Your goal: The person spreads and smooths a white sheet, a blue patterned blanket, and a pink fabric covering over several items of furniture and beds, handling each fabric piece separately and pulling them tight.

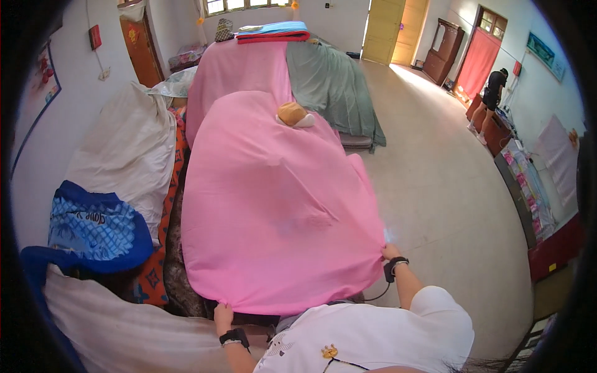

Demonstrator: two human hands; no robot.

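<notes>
1. Pink sheet [280, 205] fills the middle of the frame, spread wide, its surface swelling upward with a crease right of centre.
2. The left hand [223, 315], at the bottom left of centre, pinches the sheet's near edge, fingers pressed together on the cloth.
3. The right hand [390, 252], lower right of centre, pinches the right edge; its fingertips are partly hidden.
4. Between the hands, the near edge bows toward the person's white shirt [379, 329] at the bottom.
5. Along the left edge, room is tight: a dark brown strip [176, 273], then orange patterned cloth [152, 270], with a blue cloth [99, 227] and off-white cloth [121, 149] farther left.
6. Toward the far edge, at upper centre, a tan-and-white item [292, 114] rests on the sheet; a grey-green cloth [333, 90] hangs behind it.
7. Right of the sheet, a broad stretch of pale floor [435, 180] runs up to yellow doors [395, 31]; another person [493, 93] stands well apart, upper right.
</notes>
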